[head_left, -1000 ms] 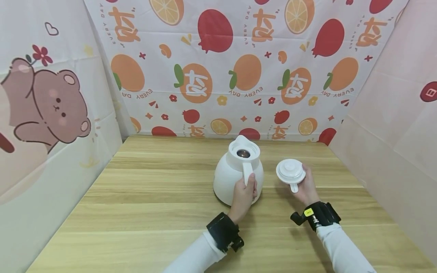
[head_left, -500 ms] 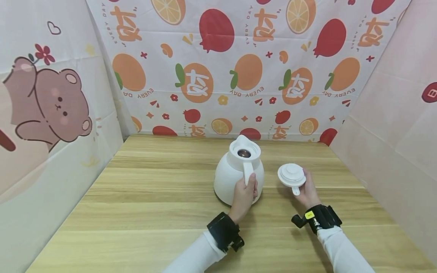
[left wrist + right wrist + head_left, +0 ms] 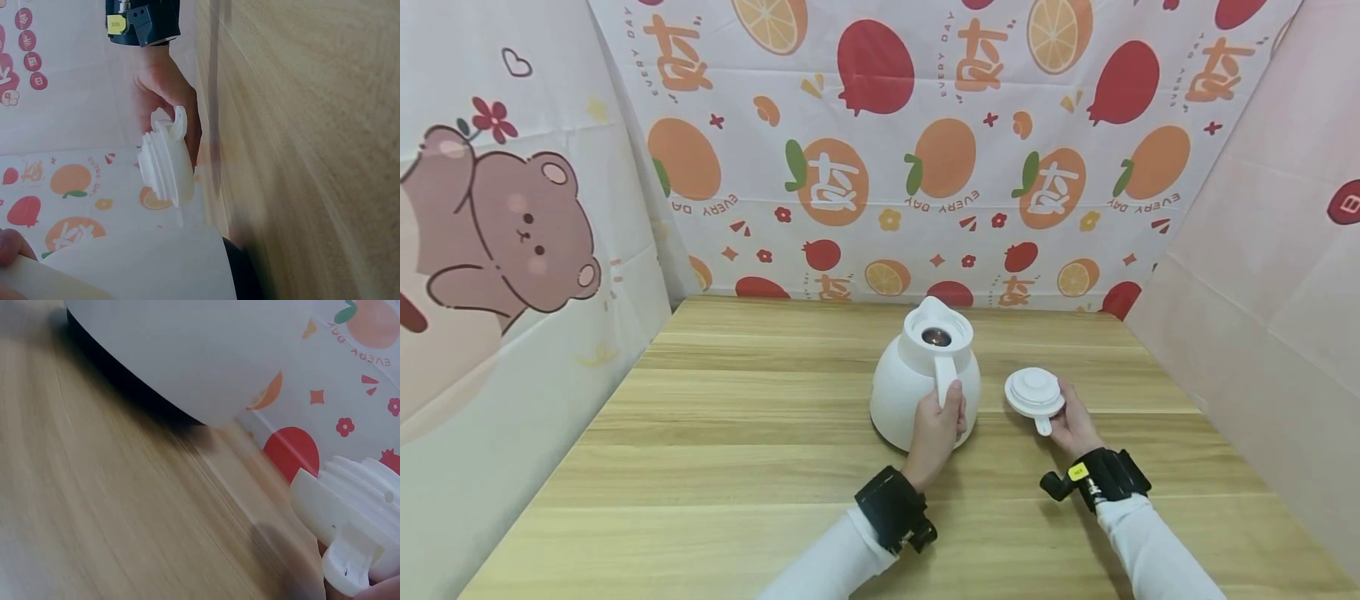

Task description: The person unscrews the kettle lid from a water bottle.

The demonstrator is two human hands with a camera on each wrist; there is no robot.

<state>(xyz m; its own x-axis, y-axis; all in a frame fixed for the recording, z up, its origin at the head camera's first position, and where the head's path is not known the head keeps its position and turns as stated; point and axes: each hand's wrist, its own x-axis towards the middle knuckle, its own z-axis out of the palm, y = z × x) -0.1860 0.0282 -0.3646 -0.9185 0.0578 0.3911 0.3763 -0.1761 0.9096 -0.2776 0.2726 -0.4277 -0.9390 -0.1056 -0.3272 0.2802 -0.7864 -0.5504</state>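
A white, round-bellied thermos jug (image 3: 895, 396) stands upright on the wooden table, its mouth uncovered and its spout pointing to the back. My left hand (image 3: 934, 429) grips the jug's handle (image 3: 945, 379). To the right of the jug, my right hand (image 3: 1075, 423) holds a white lid (image 3: 1032, 392) by its edge, with the ridged underside facing up and its tab towards me. In the left wrist view the lid (image 3: 165, 162) appears side-on, above the table and apart from the jug. The right wrist view shows the lid (image 3: 350, 519) and the jug's dark base.
The wooden table (image 3: 700, 433) reaches back to a cloth (image 3: 760, 167) printed with fruit. Pale cloths hang at both sides, the left one showing a bear (image 3: 535, 233). Each wrist wears a black camera band (image 3: 891, 508).
My right hand has lowered the lid slightly towards the table and nearer to me, with a small turn of it. My left hand and the jug stay in place.
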